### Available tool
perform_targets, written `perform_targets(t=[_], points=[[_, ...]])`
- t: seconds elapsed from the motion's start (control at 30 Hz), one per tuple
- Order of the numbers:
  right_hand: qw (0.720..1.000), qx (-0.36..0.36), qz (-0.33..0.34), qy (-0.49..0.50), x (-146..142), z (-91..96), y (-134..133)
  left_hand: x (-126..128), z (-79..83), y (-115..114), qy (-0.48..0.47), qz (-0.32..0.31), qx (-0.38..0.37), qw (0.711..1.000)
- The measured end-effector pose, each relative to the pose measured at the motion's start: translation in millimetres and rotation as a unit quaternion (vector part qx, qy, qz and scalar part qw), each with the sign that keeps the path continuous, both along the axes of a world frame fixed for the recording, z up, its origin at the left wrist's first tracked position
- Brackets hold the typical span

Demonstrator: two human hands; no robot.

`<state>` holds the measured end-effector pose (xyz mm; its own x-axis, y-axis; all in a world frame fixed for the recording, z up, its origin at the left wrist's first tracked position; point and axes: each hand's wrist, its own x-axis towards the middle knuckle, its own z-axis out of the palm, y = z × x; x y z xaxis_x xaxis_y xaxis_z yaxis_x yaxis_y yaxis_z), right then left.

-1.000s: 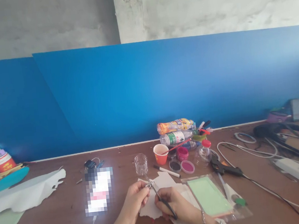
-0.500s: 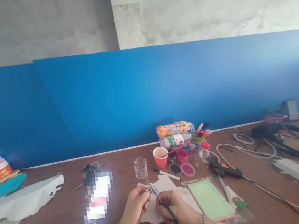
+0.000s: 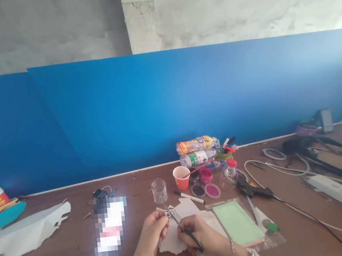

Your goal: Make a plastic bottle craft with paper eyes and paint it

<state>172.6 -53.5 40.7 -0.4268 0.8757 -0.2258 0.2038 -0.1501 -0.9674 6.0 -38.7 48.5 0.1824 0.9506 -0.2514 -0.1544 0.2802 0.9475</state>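
Observation:
My left hand (image 3: 157, 231) pinches a small piece of white paper (image 3: 168, 214) with black curved marks drawn on it. In my right hand (image 3: 197, 233) is a pair of scissors (image 3: 181, 227) with dark handles, its blades pointing up and left against the paper piece. Beneath both hands lie torn and cut white sheets (image 3: 184, 209). Just beyond the fingers stands a clear, cut plastic bottle section (image 3: 159, 191). A black-and-white marker (image 3: 189, 197) rests to its right.
An orange paper cup (image 3: 181, 179) with a brush, paint pots (image 3: 206, 176) and lying bottles (image 3: 197, 157) stand behind. At right are a green paper pack (image 3: 238, 222), a glue gun (image 3: 252, 188) and cables. Left are a lit phone (image 3: 112, 225) and a white sheet (image 3: 32, 230).
The camera view has shifted slightly, moving the scene a little left. Both hands keep their grip, and the paper piece has turned slightly at the blades, showing more of its black marks.

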Motion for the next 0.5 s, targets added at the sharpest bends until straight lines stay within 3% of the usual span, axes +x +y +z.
perform_targets(t=[0.5], points=[[1.0,-0.011,-0.008,0.019,-4.8,5.5,-2.6,1.1,2.5,-1.2,0.007,0.0,-0.009,1.0]])
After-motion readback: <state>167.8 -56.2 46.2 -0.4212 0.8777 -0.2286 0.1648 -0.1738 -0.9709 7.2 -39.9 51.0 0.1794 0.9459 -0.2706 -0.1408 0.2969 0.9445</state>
